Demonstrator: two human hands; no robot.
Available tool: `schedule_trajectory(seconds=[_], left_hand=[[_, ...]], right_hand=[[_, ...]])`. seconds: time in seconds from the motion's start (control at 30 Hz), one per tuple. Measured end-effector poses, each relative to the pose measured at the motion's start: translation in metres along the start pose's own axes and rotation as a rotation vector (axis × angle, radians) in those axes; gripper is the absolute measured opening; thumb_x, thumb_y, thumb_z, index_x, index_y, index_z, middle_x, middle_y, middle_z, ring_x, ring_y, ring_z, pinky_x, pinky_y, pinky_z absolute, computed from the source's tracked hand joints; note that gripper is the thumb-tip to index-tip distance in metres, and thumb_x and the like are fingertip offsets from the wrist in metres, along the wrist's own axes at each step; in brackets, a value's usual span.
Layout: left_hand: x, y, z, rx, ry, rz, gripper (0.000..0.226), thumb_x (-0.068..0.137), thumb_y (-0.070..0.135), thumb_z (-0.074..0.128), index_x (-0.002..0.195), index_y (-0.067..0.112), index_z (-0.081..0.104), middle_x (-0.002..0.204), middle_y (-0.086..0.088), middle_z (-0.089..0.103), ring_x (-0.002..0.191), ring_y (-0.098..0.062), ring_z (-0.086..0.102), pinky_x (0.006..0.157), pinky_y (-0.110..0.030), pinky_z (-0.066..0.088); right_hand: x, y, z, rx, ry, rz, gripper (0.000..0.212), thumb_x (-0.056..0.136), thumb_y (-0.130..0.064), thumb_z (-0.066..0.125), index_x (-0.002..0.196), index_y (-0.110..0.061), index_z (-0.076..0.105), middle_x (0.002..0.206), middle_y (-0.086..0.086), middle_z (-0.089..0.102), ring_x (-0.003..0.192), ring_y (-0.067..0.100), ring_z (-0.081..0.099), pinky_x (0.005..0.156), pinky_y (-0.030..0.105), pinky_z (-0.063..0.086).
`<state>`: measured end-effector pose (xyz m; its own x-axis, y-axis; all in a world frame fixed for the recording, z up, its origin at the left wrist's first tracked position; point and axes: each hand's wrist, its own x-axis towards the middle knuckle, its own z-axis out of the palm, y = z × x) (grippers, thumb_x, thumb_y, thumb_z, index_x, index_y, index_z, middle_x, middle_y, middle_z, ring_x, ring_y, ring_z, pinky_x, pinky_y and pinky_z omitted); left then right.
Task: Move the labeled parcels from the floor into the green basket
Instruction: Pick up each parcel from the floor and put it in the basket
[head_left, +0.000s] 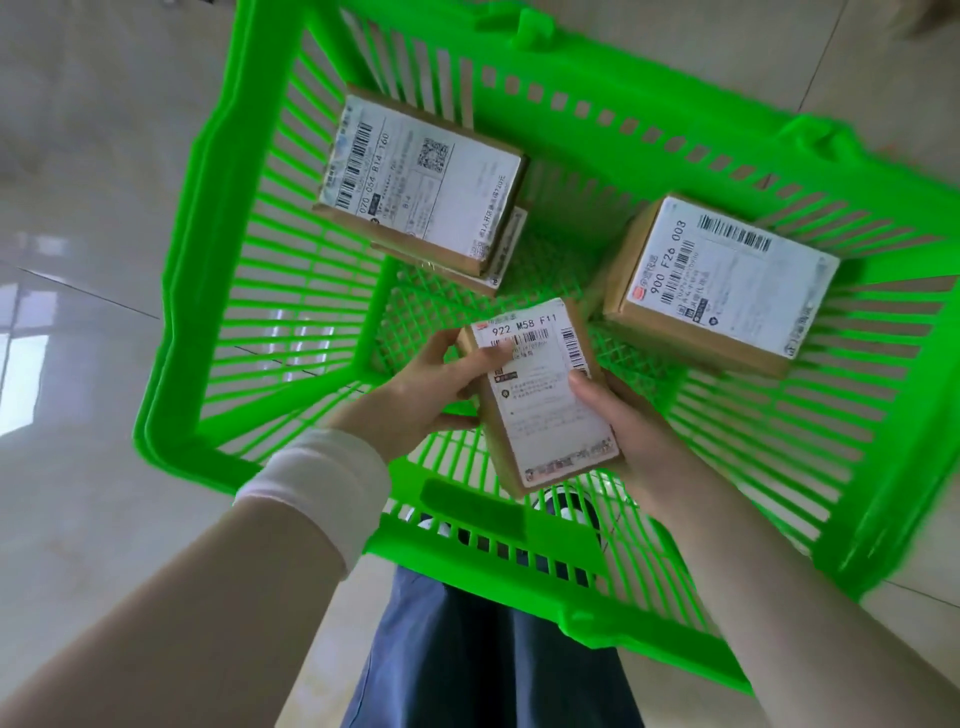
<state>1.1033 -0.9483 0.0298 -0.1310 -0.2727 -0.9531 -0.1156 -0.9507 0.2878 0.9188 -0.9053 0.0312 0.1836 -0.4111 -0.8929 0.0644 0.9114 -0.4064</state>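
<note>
Left hand (421, 392) and right hand (628, 421) gripping a labeled parcel (545, 395) from both sides above the green basket (291, 291), 3 other parcels inside, 2 stacked (421, 182), 1 at right (717, 280)

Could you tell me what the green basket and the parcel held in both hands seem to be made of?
The basket looks like moulded plastic: one bright green colour, slotted walls, a lattice bottom, a slightly glossy rim. The held parcel, gripped by the left hand and right hand, looks like a brown cardboard box with matte sides; its top carries a white printed label, probably paper, with barcodes.
</note>
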Motion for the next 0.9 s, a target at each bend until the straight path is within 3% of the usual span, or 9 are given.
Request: schedule_trajectory(seconds=[0.07, 0.2, 0.37, 0.47, 0.57, 0.7, 0.77, 0.83, 0.9], left_hand=[[-0.005, -0.001, -0.004, -0.015, -0.063, -0.055, 0.079, 0.061, 0.040, 0.077, 0.130, 0.022, 0.044, 0.121, -0.010, 0.062, 0.115, -0.030, 0.057, 0.095, -0.048, 0.050], [-0.008, -0.006, -0.006, -0.105, -0.014, -0.054, 0.059, 0.076, 0.025, 0.069, 0.130, 0.016, 0.045, 0.109, -0.007, 0.064, 0.107, -0.027, 0.060, 0.097, -0.044, 0.049], [-0.012, -0.014, 0.001, -0.163, 0.054, -0.075, 0.059, 0.078, 0.029, 0.070, 0.130, 0.015, 0.045, 0.107, -0.006, 0.063, 0.099, -0.023, 0.057, 0.097, -0.036, 0.048], [-0.018, -0.015, 0.002, 0.040, 0.138, -0.039, 0.050, 0.080, 0.036, 0.066, 0.122, 0.017, 0.047, 0.110, -0.004, 0.064, 0.107, -0.022, 0.057, 0.102, -0.039, 0.044], [-0.024, -0.010, -0.007, 0.317, 0.236, 0.051, 0.045, 0.082, 0.037, 0.064, 0.119, 0.014, 0.055, 0.109, 0.000, 0.063, 0.098, -0.017, 0.056, 0.086, -0.028, 0.041], [-0.027, -0.005, -0.023, 0.470, 0.298, 0.069, 0.025, 0.088, 0.033, 0.056, 0.106, 0.017, 0.064, 0.081, 0.001, 0.060, 0.062, -0.007, 0.048, 0.058, -0.020, 0.037], [-0.027, -0.004, -0.031, 0.329, 0.337, 0.053, 0.015, 0.091, 0.029, 0.053, 0.090, 0.019, 0.062, 0.074, -0.001, 0.056, 0.066, -0.014, 0.050, 0.068, -0.026, 0.045], [-0.025, -0.003, -0.039, 0.175, 0.374, 0.047, 0.017, 0.092, 0.028, 0.050, 0.083, 0.017, 0.058, 0.086, -0.008, 0.057, 0.086, -0.021, 0.053, 0.093, -0.040, 0.046], [-0.024, 0.000, -0.047, 0.196, 0.406, 0.060, 0.022, 0.094, 0.029, 0.045, 0.097, 0.012, 0.059, 0.089, -0.011, 0.056, 0.083, -0.022, 0.052, 0.089, -0.037, 0.045]], right_hand=[[0.000, -0.002, -0.004, 0.020, 0.046, 0.004, 0.069, 0.064, -0.049, 0.067, 0.129, -0.029, 0.055, 0.112, -0.001, 0.072, 0.108, 0.021, 0.064, 0.105, 0.048, 0.041], [-0.004, 0.009, -0.009, 0.217, 0.194, 0.067, 0.074, 0.073, -0.043, 0.063, 0.141, -0.027, 0.038, 0.114, 0.007, 0.067, 0.116, 0.024, 0.058, 0.104, 0.051, 0.040], [-0.016, 0.024, 0.009, 0.372, 0.155, 0.110, 0.044, 0.071, -0.047, 0.057, 0.107, -0.022, 0.062, 0.109, 0.010, 0.067, 0.107, 0.029, 0.061, 0.090, 0.050, 0.049], [-0.017, 0.027, 0.015, 0.395, 0.262, 0.092, 0.062, 0.066, -0.044, 0.064, 0.122, -0.018, 0.056, 0.113, 0.012, 0.067, 0.108, 0.030, 0.061, 0.093, 0.051, 0.049], [-0.018, 0.024, 0.022, 0.338, 0.348, 0.087, 0.084, 0.062, -0.042, 0.069, 0.136, -0.015, 0.042, 0.123, 0.014, 0.062, 0.115, 0.030, 0.058, 0.103, 0.051, 0.043], [-0.015, 0.014, 0.038, 0.217, 0.385, 0.041, 0.084, 0.059, -0.046, 0.070, 0.131, -0.010, 0.047, 0.115, 0.009, 0.066, 0.109, 0.025, 0.064, 0.094, 0.039, 0.051], [-0.007, 0.009, 0.048, 0.226, 0.379, 0.041, 0.075, 0.066, -0.043, 0.070, 0.130, -0.008, 0.048, 0.113, 0.010, 0.068, 0.102, 0.023, 0.067, 0.088, 0.035, 0.055], [0.006, 0.005, 0.058, 0.252, 0.371, 0.050, 0.064, 0.078, -0.032, 0.069, 0.132, -0.007, 0.047, 0.115, 0.011, 0.067, 0.102, 0.022, 0.067, 0.088, 0.037, 0.056], [0.022, 0.003, 0.071, 0.263, 0.357, 0.054, 0.061, 0.082, -0.025, 0.067, 0.136, -0.008, 0.043, 0.120, 0.013, 0.065, 0.105, 0.024, 0.066, 0.088, 0.038, 0.056]])
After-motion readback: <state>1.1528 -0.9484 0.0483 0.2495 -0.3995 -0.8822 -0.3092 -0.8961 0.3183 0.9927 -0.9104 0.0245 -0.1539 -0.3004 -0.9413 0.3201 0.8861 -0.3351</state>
